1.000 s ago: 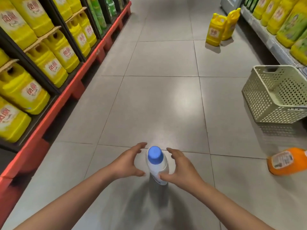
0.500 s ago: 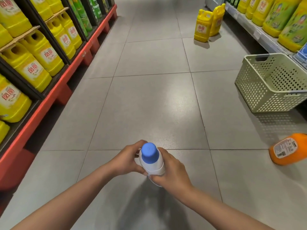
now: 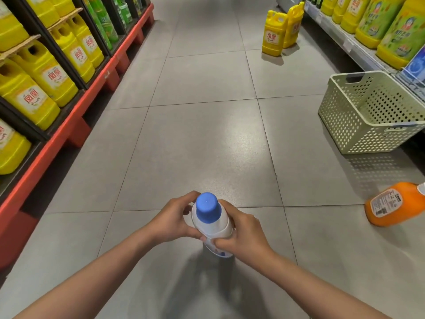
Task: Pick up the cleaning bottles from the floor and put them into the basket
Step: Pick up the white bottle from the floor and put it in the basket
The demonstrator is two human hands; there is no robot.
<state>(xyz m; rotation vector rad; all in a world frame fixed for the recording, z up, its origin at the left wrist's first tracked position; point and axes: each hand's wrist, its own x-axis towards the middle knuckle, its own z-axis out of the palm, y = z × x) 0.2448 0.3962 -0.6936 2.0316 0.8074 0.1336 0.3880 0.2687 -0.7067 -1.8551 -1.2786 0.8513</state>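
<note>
The left hand (image 3: 171, 218) and the right hand (image 3: 245, 233) were both closed around a white bottle with a blue cap (image 3: 210, 217), which stood upright between them over the grey tiled floor (image 3: 202, 139). An orange bottle (image 3: 395, 204) lay on its side on the floor to the right of the hands. The perforated basket (image 3: 358, 125) stood farther ahead on the right, well apart from both hands.

The wide grey floor (image 3: 202, 139) lies bare down the middle of the aisle, open from the hands up to the basket (image 3: 368, 125), whose top is uncovered. An orange bottle (image 3: 395, 203) lies near it on the right. Two yellow jugs (image 3: 281, 28) stand farther up. Shelves (image 3: 76, 107) close both sides.
</note>
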